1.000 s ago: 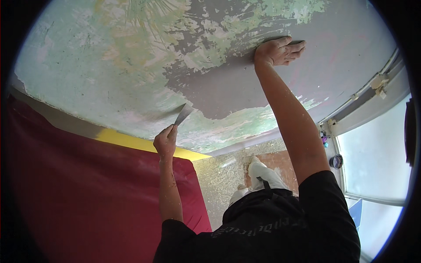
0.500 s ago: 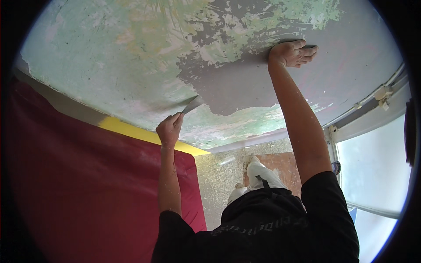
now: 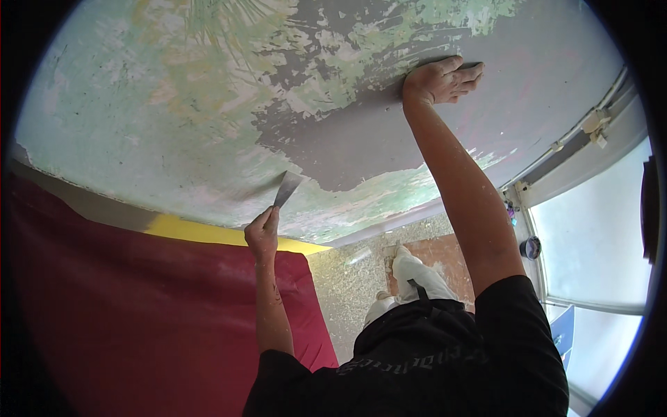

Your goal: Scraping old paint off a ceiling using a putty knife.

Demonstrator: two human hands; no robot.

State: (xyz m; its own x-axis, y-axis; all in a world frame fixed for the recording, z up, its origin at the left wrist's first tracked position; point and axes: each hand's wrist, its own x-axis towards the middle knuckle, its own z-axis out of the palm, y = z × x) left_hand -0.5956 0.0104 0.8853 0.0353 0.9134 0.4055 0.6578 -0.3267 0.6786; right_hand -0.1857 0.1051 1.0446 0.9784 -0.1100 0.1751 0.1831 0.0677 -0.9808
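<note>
My left hand [image 3: 262, 231] grips a scraper [image 3: 287, 186] with a thin metal blade, angled up at the wall [image 3: 333, 146]. The wall shows grey patches among flaking pale green, cream and yellow paint. My right hand [image 3: 440, 81] lies on the upper wall over the grey area, higher and to the right, fingers apart and slightly bent; no object shows in it. Whether the blade's edge touches the paint is hard to tell.
A dark red covered surface [image 3: 153, 306] fills the lower left beside a yellow band [image 3: 180, 226]. Below are speckled floor [image 3: 340, 278] and a brown board [image 3: 440, 260]. At right are a pipe [image 3: 556, 147], a dark round container [image 3: 529, 248] and a frosted window [image 3: 590, 236].
The view has shifted slightly. The scraper in my left hand sits a little lower on the wall than half a second ago. My right hand stays on the wall.
</note>
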